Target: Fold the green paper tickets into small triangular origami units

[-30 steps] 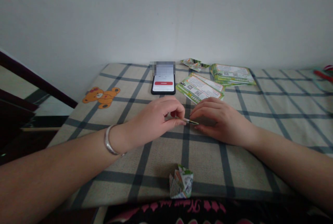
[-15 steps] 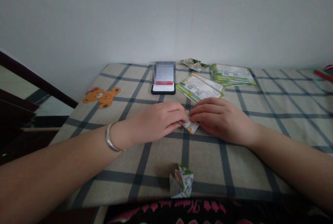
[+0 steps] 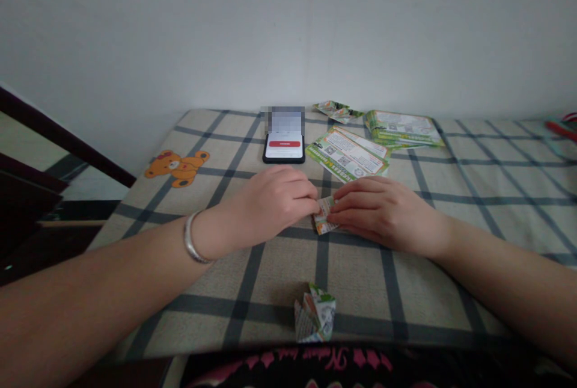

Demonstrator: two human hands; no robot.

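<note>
A small folded paper leaflet [image 3: 323, 215] with printed text lies on the checked tablecloth between my hands. My left hand [image 3: 279, 201] has its fingers bent together at the paper's left edge, their tips partly hidden. From the other side, my right hand [image 3: 383, 210] rests its fingers over the paper's right part and presses it to the cloth. Near the table's front edge stands a folded paper piece [image 3: 315, 314] with pointed flaps, touched by neither hand.
Beyond my hands lie loose printed leaflets [image 3: 345, 156] and a stack of leaflets [image 3: 406, 127]. More folded paper [image 3: 337, 111] sits near the wall. A phone [image 3: 285, 144] with a lit screen lies back of my left hand. Red handles [image 3: 561, 129] show at the far right.
The paper has turned slightly under my fingers. My left hand has shifted a little back and left, while my right fingers reach farther over the paper.
</note>
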